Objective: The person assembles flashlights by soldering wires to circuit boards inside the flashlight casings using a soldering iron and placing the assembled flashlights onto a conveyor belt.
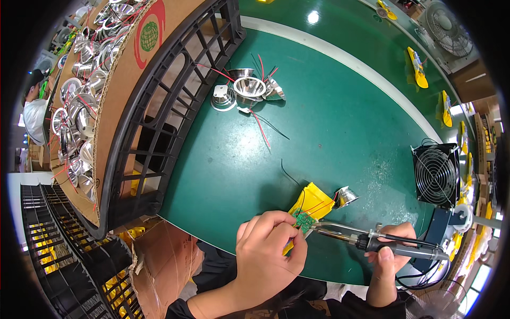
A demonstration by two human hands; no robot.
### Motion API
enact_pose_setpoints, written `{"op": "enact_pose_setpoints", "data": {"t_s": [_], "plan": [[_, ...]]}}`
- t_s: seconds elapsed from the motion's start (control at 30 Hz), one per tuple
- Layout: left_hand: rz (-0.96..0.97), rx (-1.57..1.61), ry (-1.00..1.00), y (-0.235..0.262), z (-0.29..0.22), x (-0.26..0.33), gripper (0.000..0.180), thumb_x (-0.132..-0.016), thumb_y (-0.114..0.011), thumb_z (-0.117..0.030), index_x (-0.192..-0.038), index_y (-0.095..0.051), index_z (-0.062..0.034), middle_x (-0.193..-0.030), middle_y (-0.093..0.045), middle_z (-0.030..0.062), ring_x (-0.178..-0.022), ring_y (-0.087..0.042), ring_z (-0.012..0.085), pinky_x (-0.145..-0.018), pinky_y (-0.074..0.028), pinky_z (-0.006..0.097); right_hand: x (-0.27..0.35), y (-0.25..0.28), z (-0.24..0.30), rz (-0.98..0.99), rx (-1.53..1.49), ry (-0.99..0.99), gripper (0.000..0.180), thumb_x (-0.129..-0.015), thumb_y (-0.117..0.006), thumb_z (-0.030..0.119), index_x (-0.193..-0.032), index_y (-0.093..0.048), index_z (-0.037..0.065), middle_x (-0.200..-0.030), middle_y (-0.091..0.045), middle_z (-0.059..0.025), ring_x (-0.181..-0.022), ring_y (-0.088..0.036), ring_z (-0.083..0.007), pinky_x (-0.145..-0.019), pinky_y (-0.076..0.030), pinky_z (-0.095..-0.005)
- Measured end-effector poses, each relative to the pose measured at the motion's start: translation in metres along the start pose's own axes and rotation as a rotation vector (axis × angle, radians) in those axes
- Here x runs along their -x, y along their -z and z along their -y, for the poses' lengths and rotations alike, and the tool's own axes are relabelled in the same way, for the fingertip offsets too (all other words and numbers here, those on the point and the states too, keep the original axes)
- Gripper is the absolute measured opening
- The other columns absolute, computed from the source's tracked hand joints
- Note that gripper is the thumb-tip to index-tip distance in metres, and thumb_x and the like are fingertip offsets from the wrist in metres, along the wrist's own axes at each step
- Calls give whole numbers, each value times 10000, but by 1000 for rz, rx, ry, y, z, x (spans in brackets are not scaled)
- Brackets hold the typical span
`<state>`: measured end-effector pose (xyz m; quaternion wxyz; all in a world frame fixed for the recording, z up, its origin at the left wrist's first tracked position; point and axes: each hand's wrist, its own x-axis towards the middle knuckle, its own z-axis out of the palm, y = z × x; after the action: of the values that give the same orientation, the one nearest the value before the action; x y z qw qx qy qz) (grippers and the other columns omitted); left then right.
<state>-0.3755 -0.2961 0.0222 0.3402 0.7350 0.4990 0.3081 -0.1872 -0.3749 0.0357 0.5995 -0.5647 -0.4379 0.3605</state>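
Observation:
My right hand (pixel 390 252) grips a soldering iron (pixel 393 247) with a thin metal tube running along it. Its tip meets a small green circuit board (pixel 304 220) at the table's near edge. My left hand (pixel 271 239) is closed, fingertips pinched at the board's left side; just what they pinch is partly hidden. The board lies against a yellow block-shaped piece (pixel 313 199), with thin red and black wires joining them. Right beside the yellow piece lies a silver reflector cup (pixel 346 196) on its side.
Several silver reflector cups (pixel 249 87) with wires lie farther back on the green table (pixel 319 127). A black crate (pixel 175 101) and a cardboard box (pixel 125 74) of reflectors stand left. At right are a small black fan (pixel 436 173) and a belt (pixel 361 26) carrying yellow pieces.

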Motion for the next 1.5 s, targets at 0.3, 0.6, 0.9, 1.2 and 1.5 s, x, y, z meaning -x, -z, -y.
{"op": "enact_pose_setpoints", "data": {"t_s": [0.3, 0.6, 0.9, 1.2, 1.5], "plan": [[20, -26, 7, 3, -3, 0, 105, -617, -654, -19, -641, -559, -58, -784, -572, 42, -664, -553, 208, -655, -410, 306, 6, 3, 8, -159, 15, 33, 314, -735, -638, 197, -818, -435, -28, -580, -508, -94, -421, -486, -105, -391, -418, -212], [-65, -64, -100, -1, 1, 10, 113, -619, -670, -20, -695, -592, -50, -809, -580, 52, -674, -561, 211, -632, -431, 305, 16, 13, 8, -192, 50, 49, 322, -735, -639, 220, -814, -441, -21, -556, -501, -69, -409, -481, -89, -370, -402, -189], [-154, -11, -225, -3, -2, 13, 120, -588, -675, 26, -678, -606, -15, -807, -590, 76, -655, -573, 220, -587, -473, 284, 32, 16, 17, -291, -5, 85, 199, -733, -585, 112, -786, -470, -41, -614, -526, -94, -432, -511, -97, -380, -410, -183], [149, -174, -149, 25, -11, 17, 558, -549, -725, -123, -1044, -495, -11, -879, -559, 117, -795, -530, 286, -713, -434, 364, 64, 27, 29, -349, -98, 84, 98, -751, -545, -6, -834, -499, -31, -605, -539, -74, -470, -505, -79, -426, -417, -197], [428, -111, -603, 74, 7, -21, 367, -543, -683, -55, -895, -589, -6, -865, -587, 111, -796, -542, 288, -726, -443, 353, 87, 26, 41, -395, -114, 54, 96, -757, -552, 2, -843, -511, -13, -626, -573, -80, -476, -496, -61, -428, -391, -184]]}}
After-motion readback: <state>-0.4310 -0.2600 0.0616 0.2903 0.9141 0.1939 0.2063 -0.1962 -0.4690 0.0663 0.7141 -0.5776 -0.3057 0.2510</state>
